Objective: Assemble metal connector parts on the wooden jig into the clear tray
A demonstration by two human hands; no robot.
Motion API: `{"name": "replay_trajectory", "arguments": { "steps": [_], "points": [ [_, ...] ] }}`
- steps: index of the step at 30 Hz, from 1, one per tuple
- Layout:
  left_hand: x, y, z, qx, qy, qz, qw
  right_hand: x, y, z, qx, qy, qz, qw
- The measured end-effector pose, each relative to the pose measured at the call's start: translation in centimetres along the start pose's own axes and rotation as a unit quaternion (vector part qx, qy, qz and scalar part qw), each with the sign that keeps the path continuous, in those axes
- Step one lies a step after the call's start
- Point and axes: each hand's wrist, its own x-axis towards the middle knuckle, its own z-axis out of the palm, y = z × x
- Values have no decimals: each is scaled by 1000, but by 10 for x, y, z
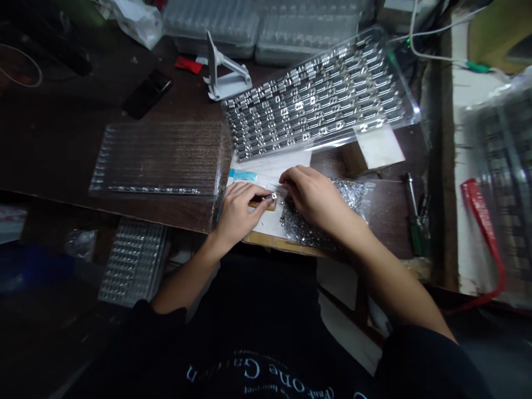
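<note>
My left hand (239, 208) pinches a small metal D-sub connector (270, 197) between thumb and fingertips, at a small orange-brown block (269, 206) on a white sheet. Just to the right, my right hand (310, 194) has its thumb and fingers closed together; whatever they hold is too small to make out. Beneath that hand lies a heap of tiny shiny metal parts (307, 227) on a plastic bag. Beyond both hands, a transparent tray (409, 111) carries many rows of similar connectors.
To the left lies another transparent tray (158, 149) with one row of connectors along its near edge. A grey stand (228, 80), a black phone (147, 94), a white-topped box (380, 147) and a green-handled screwdriver (414, 221) surround the work spot. Stacked plastic trays (211, 25) stand behind.
</note>
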Motion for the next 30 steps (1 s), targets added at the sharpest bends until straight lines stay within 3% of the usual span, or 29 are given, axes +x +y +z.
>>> {"name": "replay_trajectory", "arguments": {
  "steps": [6,17,20,23,25,30],
  "points": [
    [0,1,1,-4,-1,9,1000,0,-2,-2,52,12,22,998],
    [0,0,3,-17,-5,3,1000,1,-4,3,-27,-4,57,998],
    [-3,-1,0,-69,57,0,996,2,-7,10,-40,-12,51,998],
    [-7,-8,-13,-86,144,-32,985,4,-12,18,33,-27,-14,999],
    [-10,-18,-27,-52,154,-54,985,5,-16,22,58,-41,-71,995],
    [-16,-56,-71,54,146,-72,985,2,-27,22,-111,-69,-126,983]
  ]
}}
